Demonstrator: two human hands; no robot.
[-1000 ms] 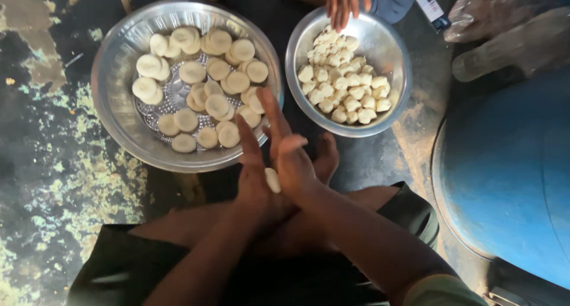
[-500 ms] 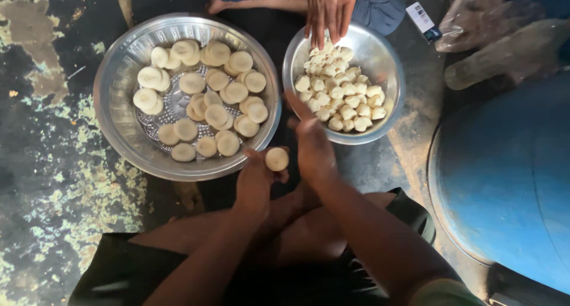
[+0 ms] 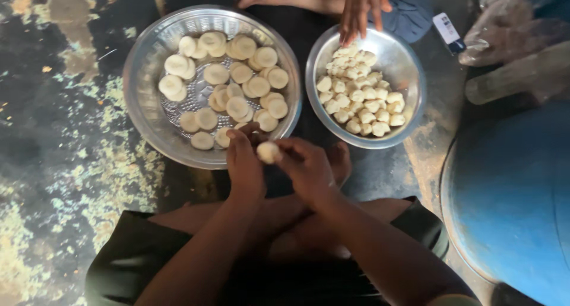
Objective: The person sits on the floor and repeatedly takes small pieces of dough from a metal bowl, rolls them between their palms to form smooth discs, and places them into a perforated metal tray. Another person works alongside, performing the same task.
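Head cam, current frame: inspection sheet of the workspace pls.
Surface: dark floor with worn, flaking pale patches.
Job's things: dough piece held between both hands; large steel bowl of flattened dough discs; smaller steel bowl of small dough balls.
Clutter: plastic-wrapped bundle top right; small white packet.
Grippers: left hand and right hand pinch the dough piece.
Cables: nothing seen.
Surroundings: blue drum at right; another person's hand reaching into the smaller bowl.
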